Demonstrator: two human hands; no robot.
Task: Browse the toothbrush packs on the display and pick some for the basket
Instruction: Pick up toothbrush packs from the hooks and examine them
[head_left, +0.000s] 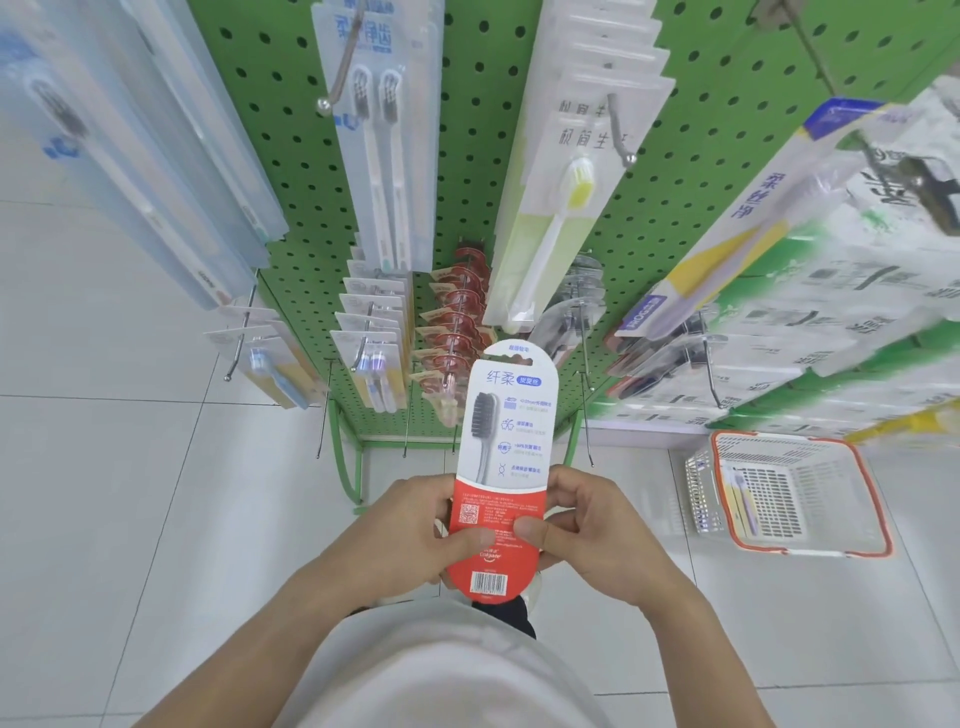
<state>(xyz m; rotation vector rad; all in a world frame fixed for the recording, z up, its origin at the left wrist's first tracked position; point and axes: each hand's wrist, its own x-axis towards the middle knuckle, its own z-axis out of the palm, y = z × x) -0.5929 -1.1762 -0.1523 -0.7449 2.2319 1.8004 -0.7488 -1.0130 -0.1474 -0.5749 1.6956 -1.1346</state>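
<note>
Here we grip the red-and-white toothbrush pack (501, 467) by its lower end, left hand (431, 530) and right hand (582, 525) pinching opposite edges, printed back upward, apparently for reading. The basket (878, 499) waits on the floor to our right, beyond it the green pegboard display (467, 156).

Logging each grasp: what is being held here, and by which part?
A red-and-white carded toothbrush pack, held by its red lower end between left hand and right hand.

Right shelf boxes (831, 322) motion-blurred; top-left packs (104, 130) cut off, print unreadable.
</note>
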